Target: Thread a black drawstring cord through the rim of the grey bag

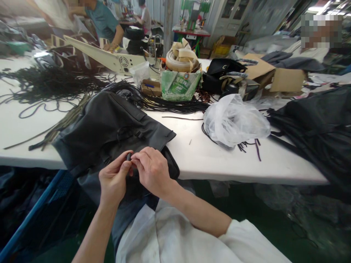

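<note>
A black bag [109, 128] lies over the near edge of the white table [208, 160] and hangs down toward my lap. My left hand [113, 180] pinches a small black piece, perhaps a cord end or zipper pull [128, 157], between thumb and fingers. My right hand [152, 170] is closed in a pinch right beside it, fingertips touching the same small black piece at the bag's edge. Both hands sit just in front of the table edge.
Black cords [41, 84] lie in heaps at the left and middle. A crumpled clear plastic bag [236, 120], a green bag of tan webbing [179, 82], cardboard boxes [285, 78] and a pile of black straps [318, 128] stand around. Other people work at the far side.
</note>
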`<move>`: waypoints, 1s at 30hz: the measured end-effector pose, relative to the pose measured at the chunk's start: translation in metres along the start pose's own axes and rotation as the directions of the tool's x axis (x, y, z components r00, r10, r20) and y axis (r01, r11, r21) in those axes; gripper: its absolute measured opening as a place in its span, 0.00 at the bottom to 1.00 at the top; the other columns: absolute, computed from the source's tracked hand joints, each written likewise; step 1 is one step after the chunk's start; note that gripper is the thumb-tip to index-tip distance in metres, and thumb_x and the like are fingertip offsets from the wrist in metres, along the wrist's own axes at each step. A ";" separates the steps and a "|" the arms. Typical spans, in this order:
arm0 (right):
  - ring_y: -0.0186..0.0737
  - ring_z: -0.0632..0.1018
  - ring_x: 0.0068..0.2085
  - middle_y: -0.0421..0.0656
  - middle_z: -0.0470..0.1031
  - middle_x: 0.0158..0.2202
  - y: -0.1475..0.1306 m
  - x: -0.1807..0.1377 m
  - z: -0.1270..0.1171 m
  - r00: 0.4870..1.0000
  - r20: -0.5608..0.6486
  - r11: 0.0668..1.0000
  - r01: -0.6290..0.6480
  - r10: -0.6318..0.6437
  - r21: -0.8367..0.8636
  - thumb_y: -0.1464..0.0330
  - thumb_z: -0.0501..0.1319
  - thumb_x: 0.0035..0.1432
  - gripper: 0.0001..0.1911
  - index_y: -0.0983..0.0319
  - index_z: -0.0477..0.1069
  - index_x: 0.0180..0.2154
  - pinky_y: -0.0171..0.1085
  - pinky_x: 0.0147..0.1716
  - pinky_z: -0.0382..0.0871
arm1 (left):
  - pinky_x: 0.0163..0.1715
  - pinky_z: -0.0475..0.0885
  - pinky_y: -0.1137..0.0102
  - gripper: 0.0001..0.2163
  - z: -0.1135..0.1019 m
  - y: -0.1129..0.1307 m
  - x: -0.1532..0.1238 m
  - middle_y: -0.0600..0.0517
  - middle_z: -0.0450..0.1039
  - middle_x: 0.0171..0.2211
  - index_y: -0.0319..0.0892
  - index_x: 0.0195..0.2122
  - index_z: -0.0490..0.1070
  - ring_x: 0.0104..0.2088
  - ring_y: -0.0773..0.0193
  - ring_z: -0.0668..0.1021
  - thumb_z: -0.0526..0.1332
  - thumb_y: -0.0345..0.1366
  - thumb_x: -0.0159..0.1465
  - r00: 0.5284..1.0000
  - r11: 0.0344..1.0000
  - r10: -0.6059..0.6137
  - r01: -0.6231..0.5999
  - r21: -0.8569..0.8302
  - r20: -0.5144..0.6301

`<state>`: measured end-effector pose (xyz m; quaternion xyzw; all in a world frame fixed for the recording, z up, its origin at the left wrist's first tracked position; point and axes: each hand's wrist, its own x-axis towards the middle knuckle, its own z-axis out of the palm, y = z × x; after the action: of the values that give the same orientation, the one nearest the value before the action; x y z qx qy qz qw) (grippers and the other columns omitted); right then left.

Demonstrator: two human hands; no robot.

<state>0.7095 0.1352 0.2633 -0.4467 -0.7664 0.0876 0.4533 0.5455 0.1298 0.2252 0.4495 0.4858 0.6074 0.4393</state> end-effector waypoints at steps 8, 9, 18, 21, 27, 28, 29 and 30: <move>0.45 0.80 0.44 0.47 0.79 0.40 -0.003 0.000 -0.003 0.999 -0.010 0.993 -0.033 0.035 0.113 0.63 0.54 0.85 0.16 0.60 0.76 0.44 0.43 0.47 0.75 | 0.42 0.84 0.66 0.21 0.000 0.009 -0.004 0.46 0.87 0.44 0.43 0.56 0.87 0.39 0.55 0.86 0.77 0.49 0.67 0.997 0.970 0.069 -0.062 0.234 -0.018; 0.44 0.80 0.43 0.47 0.79 0.39 -0.003 0.000 -0.002 0.999 -0.010 0.993 -0.041 0.043 0.114 0.63 0.54 0.85 0.17 0.60 0.76 0.43 0.43 0.47 0.75 | 0.47 0.84 0.64 0.21 0.000 0.010 -0.005 0.45 0.88 0.47 0.43 0.55 0.88 0.42 0.53 0.87 0.77 0.51 0.67 0.997 0.964 0.074 -0.067 0.259 -0.017; 0.43 0.83 0.47 0.47 0.83 0.44 -0.012 -0.001 -0.017 0.989 0.059 0.956 -0.147 0.137 0.253 0.64 0.56 0.84 0.15 0.60 0.80 0.47 0.41 0.49 0.77 | 0.43 0.82 0.69 0.21 0.001 0.020 -0.005 0.46 0.88 0.47 0.44 0.56 0.87 0.40 0.56 0.86 0.76 0.51 0.68 0.995 0.963 0.094 -0.100 0.252 0.034; 0.44 0.85 0.49 0.46 0.85 0.48 -0.012 0.000 -0.030 0.977 0.143 0.951 -0.191 0.160 0.242 0.66 0.58 0.83 0.13 0.59 0.82 0.51 0.41 0.52 0.77 | 0.45 0.82 0.67 0.20 -0.002 0.021 -0.004 0.46 0.87 0.46 0.45 0.56 0.87 0.41 0.54 0.86 0.76 0.51 0.68 0.993 0.959 0.107 -0.117 0.259 0.053; 0.43 0.85 0.45 0.45 0.85 0.44 -0.003 0.000 -0.031 0.974 0.191 0.957 -0.169 0.125 0.238 0.69 0.64 0.79 0.09 0.60 0.84 0.49 0.40 0.47 0.76 | 0.46 0.80 0.70 0.18 -0.005 0.016 -0.004 0.48 0.87 0.47 0.48 0.56 0.88 0.42 0.57 0.86 0.75 0.49 0.69 0.985 0.938 0.152 -0.171 0.302 0.087; 0.42 0.85 0.45 0.45 0.85 0.44 -0.003 0.000 -0.029 0.976 0.180 0.957 -0.162 0.120 0.241 0.69 0.65 0.78 0.08 0.60 0.84 0.48 0.41 0.47 0.76 | 0.46 0.80 0.70 0.17 -0.005 0.016 -0.005 0.48 0.87 0.48 0.48 0.55 0.88 0.43 0.56 0.86 0.75 0.49 0.69 0.983 0.937 0.157 -0.178 0.299 0.093; 0.42 0.85 0.45 0.44 0.85 0.43 -0.002 0.000 -0.028 0.979 0.167 0.958 -0.152 0.113 0.243 0.70 0.65 0.77 0.08 0.59 0.84 0.48 0.41 0.47 0.76 | 0.47 0.81 0.70 0.16 -0.005 0.016 -0.005 0.48 0.87 0.49 0.48 0.55 0.88 0.44 0.56 0.86 0.75 0.48 0.69 0.982 0.938 0.161 -0.183 0.295 0.099; 0.42 0.85 0.45 0.44 0.86 0.43 -0.002 0.000 -0.027 0.983 0.154 0.961 -0.139 0.104 0.241 0.71 0.65 0.77 0.07 0.59 0.85 0.47 0.41 0.47 0.75 | 0.46 0.81 0.70 0.16 -0.005 0.017 -0.005 0.47 0.87 0.49 0.48 0.54 0.88 0.44 0.56 0.87 0.75 0.48 0.69 0.981 0.938 0.161 -0.186 0.292 0.105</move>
<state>0.7295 0.1266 0.2796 -0.4249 -0.7502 0.2426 0.4448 0.5397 0.1213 0.2404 0.5761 0.5131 0.5443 0.3296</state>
